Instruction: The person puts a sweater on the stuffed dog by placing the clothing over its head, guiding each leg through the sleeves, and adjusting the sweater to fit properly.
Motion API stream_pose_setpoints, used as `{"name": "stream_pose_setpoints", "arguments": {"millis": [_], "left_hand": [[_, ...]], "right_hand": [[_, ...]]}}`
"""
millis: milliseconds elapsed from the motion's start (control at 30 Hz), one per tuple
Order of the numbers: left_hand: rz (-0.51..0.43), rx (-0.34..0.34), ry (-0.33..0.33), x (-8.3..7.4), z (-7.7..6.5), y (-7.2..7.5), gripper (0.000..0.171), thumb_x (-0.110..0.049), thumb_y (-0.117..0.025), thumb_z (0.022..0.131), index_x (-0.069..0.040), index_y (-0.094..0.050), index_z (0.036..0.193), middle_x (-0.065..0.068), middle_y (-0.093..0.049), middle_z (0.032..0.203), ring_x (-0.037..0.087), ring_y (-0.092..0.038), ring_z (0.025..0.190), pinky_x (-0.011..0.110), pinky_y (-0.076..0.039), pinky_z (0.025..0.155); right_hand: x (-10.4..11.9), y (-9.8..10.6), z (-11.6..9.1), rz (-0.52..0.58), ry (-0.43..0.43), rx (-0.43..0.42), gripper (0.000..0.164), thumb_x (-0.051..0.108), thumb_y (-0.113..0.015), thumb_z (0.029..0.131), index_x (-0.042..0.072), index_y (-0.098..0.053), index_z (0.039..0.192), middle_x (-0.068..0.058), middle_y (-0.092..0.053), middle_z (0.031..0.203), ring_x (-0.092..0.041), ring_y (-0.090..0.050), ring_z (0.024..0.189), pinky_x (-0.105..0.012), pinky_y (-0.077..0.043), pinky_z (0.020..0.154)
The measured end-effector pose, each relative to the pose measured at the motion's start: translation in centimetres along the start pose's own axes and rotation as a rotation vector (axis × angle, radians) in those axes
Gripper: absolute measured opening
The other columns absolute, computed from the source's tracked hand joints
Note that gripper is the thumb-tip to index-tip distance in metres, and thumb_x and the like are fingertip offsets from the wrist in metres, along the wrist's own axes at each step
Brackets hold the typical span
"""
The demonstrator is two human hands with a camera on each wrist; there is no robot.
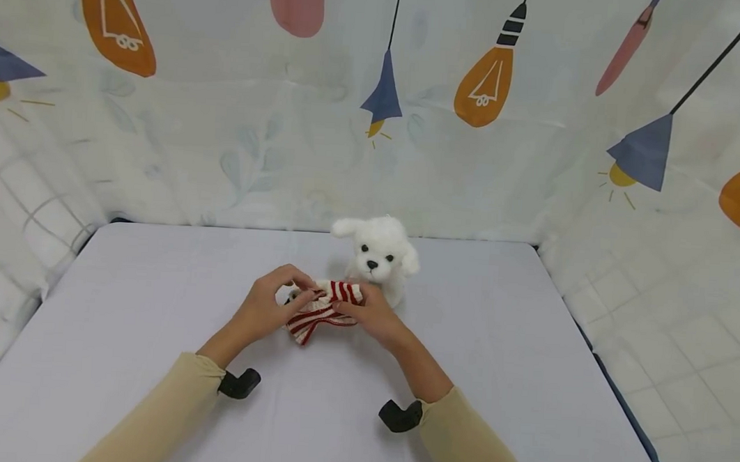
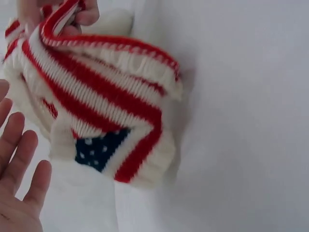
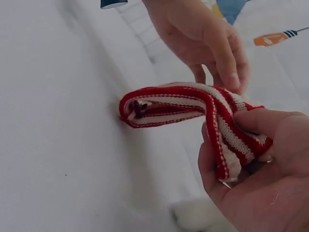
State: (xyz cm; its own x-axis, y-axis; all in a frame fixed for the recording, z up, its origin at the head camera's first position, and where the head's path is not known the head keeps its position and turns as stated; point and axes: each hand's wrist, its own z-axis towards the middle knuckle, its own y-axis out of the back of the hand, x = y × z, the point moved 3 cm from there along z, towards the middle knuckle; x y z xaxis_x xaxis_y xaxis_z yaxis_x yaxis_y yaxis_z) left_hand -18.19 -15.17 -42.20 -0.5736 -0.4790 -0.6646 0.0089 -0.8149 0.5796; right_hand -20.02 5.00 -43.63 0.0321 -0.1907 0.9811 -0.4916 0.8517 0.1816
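Observation:
A small knitted sweater [image 1: 321, 316] with red and white stripes is held up in front of a white plush dog [image 1: 378, 249]. My right hand [image 1: 378, 316] pinches it between thumb and fingers, and its striped edge gapes in the right wrist view. A navy patch [image 2: 99, 150] with white dots shows on the knit in the left wrist view. Beside the sweater, my left hand [image 2: 19, 179] has its fingers spread and loosely extended, with a gap to the cloth in that view.
The plush dog sits upright near the back of a white-covered table [image 1: 467, 299]. Behind the table hangs a pale curtain [image 1: 324, 152] printed with lamps and bulbs. Black wrist mounts [image 1: 239, 383] stick out from both sleeves.

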Motion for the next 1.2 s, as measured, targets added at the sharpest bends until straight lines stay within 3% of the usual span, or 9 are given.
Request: {"name": "stream_pose_setpoints", "arguments": {"millis": [67, 133, 300, 567, 733, 833, 967, 1067, 1200], "left_hand": [[0.016, -0.027, 0.004, 0.2, 0.1, 0.5, 0.021, -0.012, -0.074, 0.085, -0.014, -0.064, 0.103, -0.004, -0.065, 0.101, 0.01, -0.06, 0.093, 0.038, -0.051, 0.081], [0.013, -0.007, 0.029, 0.5, 0.1, 0.9, 0.027, -0.013, -0.076, 0.083, -0.014, -0.064, 0.106, -0.002, -0.065, 0.104, 0.012, -0.06, 0.096, 0.04, -0.052, 0.084], [-0.053, 0.111, 0.094, 0.5, 0.1, 1.2, 0.037, -0.009, -0.076, 0.082, -0.017, -0.062, 0.115, 0.002, -0.064, 0.112, 0.016, -0.061, 0.101, 0.041, -0.053, 0.087], [-0.149, 0.309, 0.168, 0.1, 0.6, -0.1, 0.046, -0.003, -0.072, 0.079, -0.02, -0.061, 0.121, 0.001, -0.067, 0.115, 0.022, -0.064, 0.105, 0.048, -0.05, 0.094], [-0.12, 0.372, 0.19, -0.4, 0.6, -0.9, 0.037, -0.005, -0.07, 0.082, -0.016, -0.064, 0.117, 0.0, -0.068, 0.113, 0.02, -0.065, 0.105, 0.043, -0.051, 0.092], [-0.096, 0.322, 0.21, -0.7, 0.8, -0.9, 0.031, -0.002, -0.066, 0.083, -0.015, -0.066, 0.111, 0.002, -0.069, 0.108, 0.018, -0.065, 0.098, 0.037, -0.053, 0.083], [-0.013, 0.167, 0.206, -1.2, 1.2, -0.4, 0.03, 0.002, -0.07, 0.079, -0.014, -0.067, 0.104, 0.001, -0.069, 0.101, 0.015, -0.064, 0.09, 0.033, -0.054, 0.075], [0.122, 0.06, 0.166, -1.7, 1.5, -0.1, 0.033, 0.003, -0.076, 0.072, -0.013, -0.066, 0.1, 0.002, -0.068, 0.096, 0.017, -0.064, 0.087, 0.036, -0.054, 0.076], [0.366, -0.018, 0.099, -3.0, 1.8, 0.0, 0.036, 0.001, -0.08, 0.066, -0.01, -0.065, 0.097, 0.003, -0.063, 0.091, 0.02, -0.064, 0.078, 0.038, -0.055, 0.068]], "right_hand": [[0.8, 0.1, -0.2, -0.025, 0.018, 0.013, 0.036, 0.007, -0.064, 0.091, 0.006, -0.059, 0.127, -0.015, -0.064, 0.118, -0.008, -0.06, 0.096, -0.023, -0.051, 0.082], [1.3, 0.1, -0.3, -0.061, 0.052, 0.028, 0.034, 0.004, -0.064, 0.09, 0.005, -0.061, 0.124, -0.015, -0.064, 0.119, -0.009, -0.059, 0.098, -0.023, -0.051, 0.082], [2.3, 0.0, -0.4, -0.148, 0.163, 0.082, 0.03, -0.004, -0.061, 0.088, 0.006, -0.066, 0.115, -0.013, -0.066, 0.116, -0.011, -0.058, 0.098, -0.023, -0.051, 0.082], [3.5, -0.2, -0.6, -0.11, 0.295, 0.171, 0.031, -0.014, -0.061, 0.083, 0.004, -0.07, 0.106, -0.014, -0.068, 0.112, -0.014, -0.06, 0.107, -0.03, -0.056, 0.079], [4.0, -0.1, -1.0, -0.088, 0.276, 0.159, 0.033, -0.011, -0.06, 0.085, 0.007, -0.068, 0.111, -0.011, -0.065, 0.118, -0.012, -0.06, 0.107, -0.031, -0.057, 0.075], [3.9, 0.1, -1.1, -0.081, 0.243, 0.138, 0.034, -0.004, -0.062, 0.087, 0.01, -0.065, 0.118, -0.009, -0.063, 0.121, -0.012, -0.06, 0.105, -0.028, -0.054, 0.083], [3.6, 0.3, -1.1, -0.073, 0.21, 0.125, 0.04, 0.004, -0.069, 0.086, 0.012, -0.06, 0.124, -0.009, -0.061, 0.122, -0.014, -0.058, 0.108, -0.028, -0.05, 0.092], [3.4, 0.4, -1.2, -0.045, 0.16, 0.138, 0.051, 0.007, -0.072, 0.084, 0.015, -0.055, 0.131, -0.007, -0.056, 0.128, -0.015, -0.058, 0.112, -0.03, -0.05, 0.094], [3.3, 0.4, -1.4, -0.037, 0.077, 0.169, 0.061, 0.024, -0.072, 0.086, 0.023, -0.044, 0.141, -0.004, -0.05, 0.135, -0.016, -0.057, 0.115, -0.031, -0.051, 0.092]]}}
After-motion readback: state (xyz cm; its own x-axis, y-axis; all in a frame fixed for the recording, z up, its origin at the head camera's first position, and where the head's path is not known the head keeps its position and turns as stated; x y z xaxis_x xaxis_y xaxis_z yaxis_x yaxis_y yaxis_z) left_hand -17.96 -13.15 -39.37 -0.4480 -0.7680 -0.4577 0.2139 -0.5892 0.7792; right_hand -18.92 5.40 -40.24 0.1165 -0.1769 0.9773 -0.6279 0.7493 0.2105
